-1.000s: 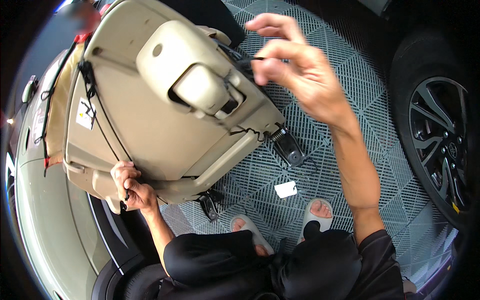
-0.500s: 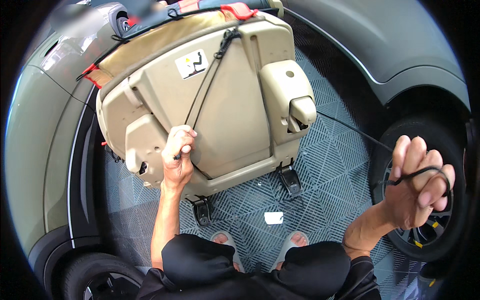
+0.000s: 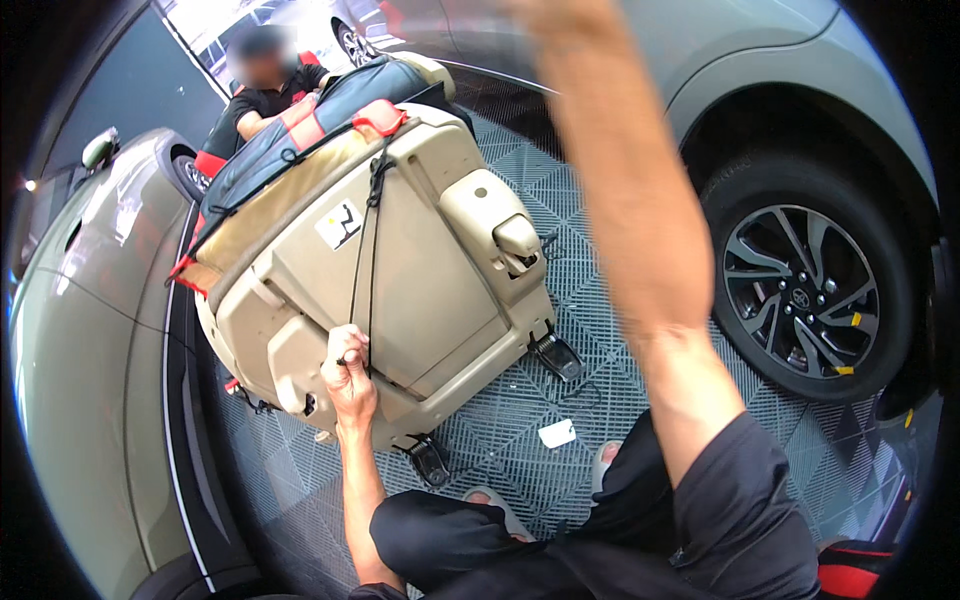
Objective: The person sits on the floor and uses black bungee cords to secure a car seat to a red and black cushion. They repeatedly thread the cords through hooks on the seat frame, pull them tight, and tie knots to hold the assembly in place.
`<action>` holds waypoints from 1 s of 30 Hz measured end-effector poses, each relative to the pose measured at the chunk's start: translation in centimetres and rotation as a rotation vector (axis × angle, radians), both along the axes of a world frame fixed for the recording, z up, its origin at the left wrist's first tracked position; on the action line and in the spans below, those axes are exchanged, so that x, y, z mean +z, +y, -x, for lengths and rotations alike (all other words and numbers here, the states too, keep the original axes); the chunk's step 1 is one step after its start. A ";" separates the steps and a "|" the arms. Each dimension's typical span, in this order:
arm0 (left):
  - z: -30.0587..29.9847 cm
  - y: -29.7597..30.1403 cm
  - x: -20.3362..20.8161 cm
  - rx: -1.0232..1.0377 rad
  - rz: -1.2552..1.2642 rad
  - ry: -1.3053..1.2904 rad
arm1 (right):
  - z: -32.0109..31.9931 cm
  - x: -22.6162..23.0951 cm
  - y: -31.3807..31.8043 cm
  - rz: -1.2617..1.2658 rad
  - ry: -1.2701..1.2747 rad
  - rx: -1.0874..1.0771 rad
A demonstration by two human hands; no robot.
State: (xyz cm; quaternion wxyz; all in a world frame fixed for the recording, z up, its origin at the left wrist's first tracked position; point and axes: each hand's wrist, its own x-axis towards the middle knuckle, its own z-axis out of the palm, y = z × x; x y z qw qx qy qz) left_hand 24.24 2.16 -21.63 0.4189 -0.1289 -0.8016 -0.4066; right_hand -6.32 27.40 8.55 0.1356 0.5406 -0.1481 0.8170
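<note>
Gripping a black cord (image 3: 377, 188) behind a beige seat (image 3: 430, 255)

Curling the left hand (image 3: 350, 375) into a fist around the cord, low over the seat's panel, with two strands running up to a tangle near the top edge. Holding the right forearm (image 3: 645, 220) across the upper view, with the right hand past the frame: cannot tell whether spread or pinching. Facing the seat, set on grey grid flooring (image 3: 595, 300) between a green car (image 3: 95, 340) and a wheel (image 3: 800, 290).

We lose the right hand past the top edge, its forearm (image 3: 645, 240) blurred; the left hand (image 3: 350, 372) covers part of the black cord (image 3: 375, 186), and we cannot read the small sticker (image 3: 338, 226).
</note>
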 end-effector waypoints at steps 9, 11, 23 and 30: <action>-1.2 0.0 -0.7 0.062 -0.059 -0.165 | -7.4 -2.0 -15.3 0.276 -0.596 -0.103; -1.2 0.3 -0.7 0.071 -0.082 -0.218 | -8.8 -2.9 -15.9 0.381 -0.488 -0.017; -1.5 0.9 -1.2 0.209 -0.177 -0.339 | -6.7 -2.6 -21.9 0.411 -0.395 0.606; -1.1 1.0 -1.6 0.222 -0.172 -0.286 | -9.6 -5.3 -22.9 0.248 -0.354 0.597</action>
